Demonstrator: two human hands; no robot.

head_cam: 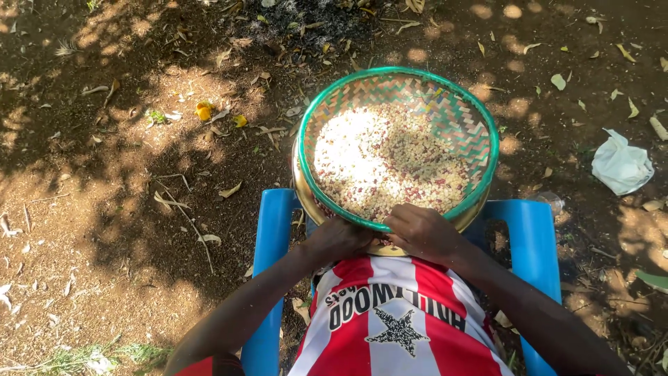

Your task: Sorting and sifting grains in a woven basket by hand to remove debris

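A round woven tray (pixel 467 118) with a green rim rests in front of me, holding a spread of pale grains with some reddish ones (pixel 390 163). It sits on top of a metal bowl (pixel 300 182) whose golden edge shows beneath. My left hand (pixel 337 238) is curled under the tray's near edge. My right hand (pixel 423 231) grips the near rim beside it. Both hands are close together at my waist, above my red and white striped shirt (pixel 393 313).
I sit in a blue plastic chair (pixel 268 237) on bare brown soil strewn with dry leaves and twigs. A crumpled white bag (pixel 621 166) lies to the right. A patch of dark ash (pixel 313 17) is at the top.
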